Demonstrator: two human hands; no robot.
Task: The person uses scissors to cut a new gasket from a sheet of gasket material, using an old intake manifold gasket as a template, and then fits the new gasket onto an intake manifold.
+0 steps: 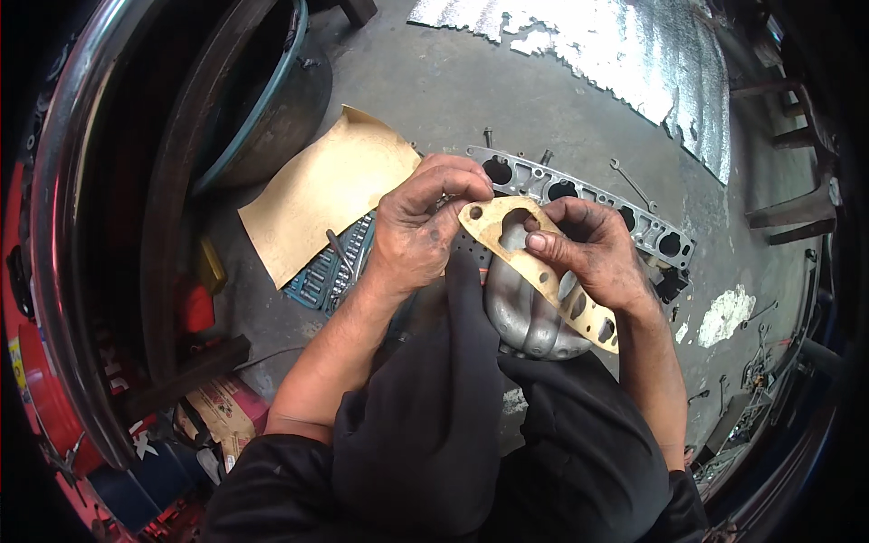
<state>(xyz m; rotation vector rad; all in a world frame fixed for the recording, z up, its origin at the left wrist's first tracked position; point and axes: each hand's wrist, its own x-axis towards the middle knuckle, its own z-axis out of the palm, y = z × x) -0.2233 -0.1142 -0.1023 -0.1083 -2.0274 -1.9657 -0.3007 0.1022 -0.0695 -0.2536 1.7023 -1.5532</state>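
A long tan gasket (523, 264), cut with several round and oval holes, slants across in front of me. My left hand (418, 219) is closed, its thumb and fingers pinching the gasket's upper left end. The thumb and fingers of my right hand (593, 249) grip its edge beside the large opening. Below the gasket, partly covered by it, is a silver metal manifold (518, 308) with curved pipes. Just beyond my hands lies a long metal flange (529, 177) with a row of dark ports; whether it joins the manifold is hidden.
A tan sheet (335, 185) lies at left, partly over a teal socket set (319, 276). Beyond the flange a wrench (632, 184) rests on the grey floor. Silver foil sheeting (625, 54) spreads at far right. A large tub (281, 118) stands far left; tools (756, 398) lie at right.
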